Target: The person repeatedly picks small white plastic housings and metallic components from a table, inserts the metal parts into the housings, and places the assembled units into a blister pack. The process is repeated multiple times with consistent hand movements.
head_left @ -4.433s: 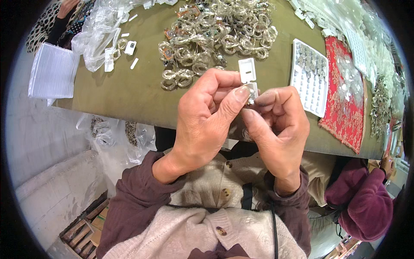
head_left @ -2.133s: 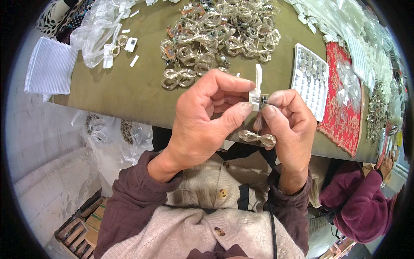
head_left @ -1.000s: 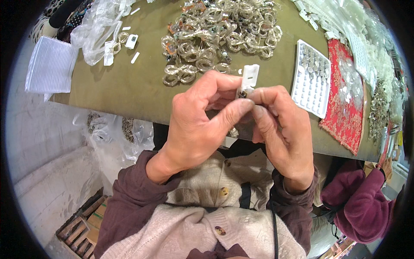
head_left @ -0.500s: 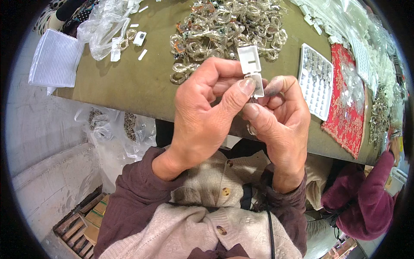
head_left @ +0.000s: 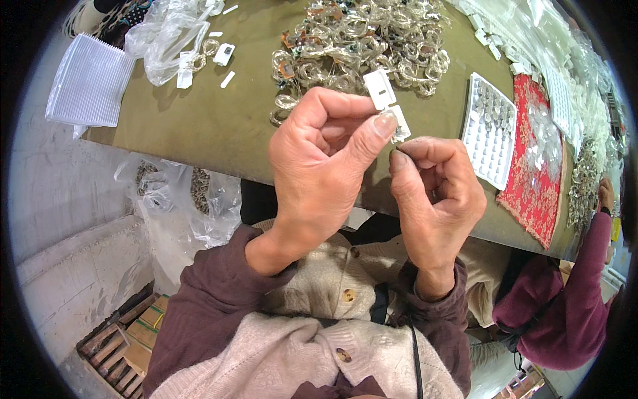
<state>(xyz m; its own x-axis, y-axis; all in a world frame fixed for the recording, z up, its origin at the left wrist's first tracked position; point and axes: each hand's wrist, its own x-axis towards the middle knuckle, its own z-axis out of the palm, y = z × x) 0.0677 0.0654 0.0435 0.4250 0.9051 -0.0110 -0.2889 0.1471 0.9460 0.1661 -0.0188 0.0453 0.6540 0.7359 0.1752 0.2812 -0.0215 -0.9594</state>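
My left hand grips a small white plastic case between thumb and bent forefinger, its hinged lid swung up and the lower half partly behind my thumb. Beside the case's lower end is my right hand, thumb and forefinger pinched together and the other fingers curled. Whatever lies in that pinch is too small to make out. Beyond both hands, a heap of coiled thin shiny wires covers the middle of the table.
Right of my hands lies a white tray with small silvery pieces, beside a red patterned cloth. At left are ribbed white sheets, a clear plastic bag and loose white parts. A co-worker's maroon sleeve reaches in at far right.
My right hand has drawn slightly down and right from the case, and its fingers no longer overlap it. The case tilts more to the left. The co-worker's arm has stretched farther forward.
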